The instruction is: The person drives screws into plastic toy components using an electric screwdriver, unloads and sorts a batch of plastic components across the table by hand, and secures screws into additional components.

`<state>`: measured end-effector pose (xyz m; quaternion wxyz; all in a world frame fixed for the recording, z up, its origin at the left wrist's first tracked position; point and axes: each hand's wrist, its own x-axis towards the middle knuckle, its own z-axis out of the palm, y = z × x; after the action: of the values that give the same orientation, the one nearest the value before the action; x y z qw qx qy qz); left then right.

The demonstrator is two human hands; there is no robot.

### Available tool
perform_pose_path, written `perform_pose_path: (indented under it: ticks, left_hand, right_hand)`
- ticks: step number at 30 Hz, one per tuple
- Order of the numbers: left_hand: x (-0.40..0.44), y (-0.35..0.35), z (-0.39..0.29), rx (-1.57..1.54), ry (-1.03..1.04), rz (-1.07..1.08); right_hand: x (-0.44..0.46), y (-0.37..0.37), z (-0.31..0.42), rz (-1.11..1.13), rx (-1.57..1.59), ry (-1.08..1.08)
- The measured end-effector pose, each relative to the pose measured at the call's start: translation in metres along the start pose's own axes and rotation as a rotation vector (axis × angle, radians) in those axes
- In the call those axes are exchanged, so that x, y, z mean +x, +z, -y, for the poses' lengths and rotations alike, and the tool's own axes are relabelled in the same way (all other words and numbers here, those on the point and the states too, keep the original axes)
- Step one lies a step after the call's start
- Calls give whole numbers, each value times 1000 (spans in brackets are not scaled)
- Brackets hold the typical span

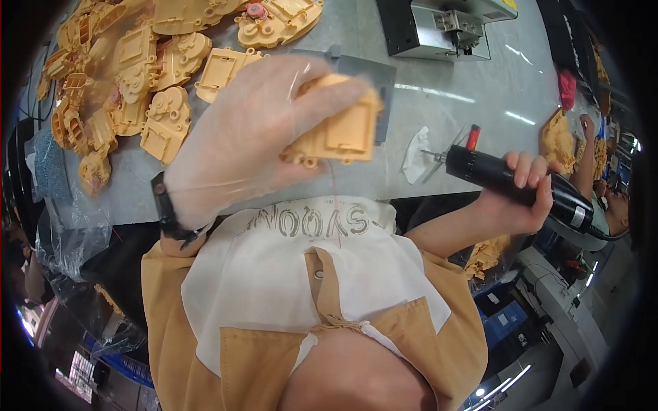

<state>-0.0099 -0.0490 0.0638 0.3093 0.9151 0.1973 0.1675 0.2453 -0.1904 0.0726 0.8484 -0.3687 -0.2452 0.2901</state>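
My left hand (253,123), slightly blurred and with a dark band on its wrist, grips a yellow-orange plastic housing part (351,130) above a dark grey block (387,96). The part has a rectangular recess and small round screw posts along its lower edge. Over on the right, my right hand (531,185) is wrapped round a black electric screwdriver (486,172). Its thin bit points left, above a crumpled white scrap (415,156). A small red-handled tool (473,137) lies just behind the screwdriver.
Many similar yellow-orange housings (164,127) are heaped on the grey table (439,103) at left. A metal box-shaped machine (439,31) stands at the back right. Clear plastic bags (75,240) hang at the left edge. Another person's arm (585,151) shows at far right.
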Motion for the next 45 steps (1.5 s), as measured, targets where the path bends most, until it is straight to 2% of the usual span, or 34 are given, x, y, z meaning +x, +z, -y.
perform_pose_path:
  ticks: [1, 2, 4, 8, 11, 13, 16, 17, 19, 20, 22, 24, 26, 27, 28, 31, 34, 36, 38, 41, 42, 45]
  left_hand:
    - [-6, -1, 3, 67, -45, 118]
    - [-6, 4, 7, 72, -50, 121]
    - [1, 24, 19, 286, 69, -105]
    - [16, 46, 27, 307, 104, -98]
    - [23, 57, 20, 217, 48, -88]
    - [23, 59, 15, 397, -15, -31]
    - [19, 46, 2, 497, -13, -5]
    - [18, 35, -7, 493, -13, -9]
    - [18, 12, -21, 94, 230, -332]
    - [22, 27, -11, 81, 249, -330]
    - [32, 69, 17, 222, -18, -134]
    - [35, 61, 21, 221, 60, -169]
    - [21, 59, 22, 276, 9, -378]
    - [15, 55, 26, 175, 32, -439]
    - [14, 56, 24, 168, 34, -443]
    - [1, 67, 19, 195, -130, -159]
    - [2, 76, 16, 185, -167, -203]
    - [2, 81, 16, 137, -161, -208]
    - [4, 82, 19, 93, -151, -214]
    - [4, 82, 21, 10, -105, -255]
    - [3, 80, 21, -77, -77, -284]
    - [2, 83, 30, -177, -56, -336]
  right_hand:
    - [1, 1, -1, 2, 1, 0]
    - [1, 2, -4, -2, 4, 10]
    - [-1, 2, -6, -9, 4, 19]
    - [-2, 1, -4, 8, 11, 8]
    - [-3, 0, -4, -1, 4, 2]
    - [-3, 2, -7, -20, -7, -7]
    - [-3, 3, -8, -34, -19, 10]
    - [-2, 1, -5, -10, 5, -2]
    - [7, -1, 2, 52, 40, -55]
    - [17, 3, 4, 64, 29, -110]
    - [45, 13, -3, 63, -12, -246]
    - [68, 28, -7, 69, -189, -344]
    - [82, 33, -9, 161, -121, -328]
    - [86, 37, -14, 156, -113, -327]
    - [92, 40, -18, 156, -103, -327]
    - [106, 40, -28, 177, -210, -337]
    - [110, 46, -40, 156, -222, -318]
    - [110, 55, -49, 176, -378, -458]
    - [118, 54, -54, 207, -355, -452]
    - [115, 58, -50, 203, -419, -284]
    - [105, 59, -45, 208, -421, -286]
    - [58, 60, -28, 297, -257, -171]
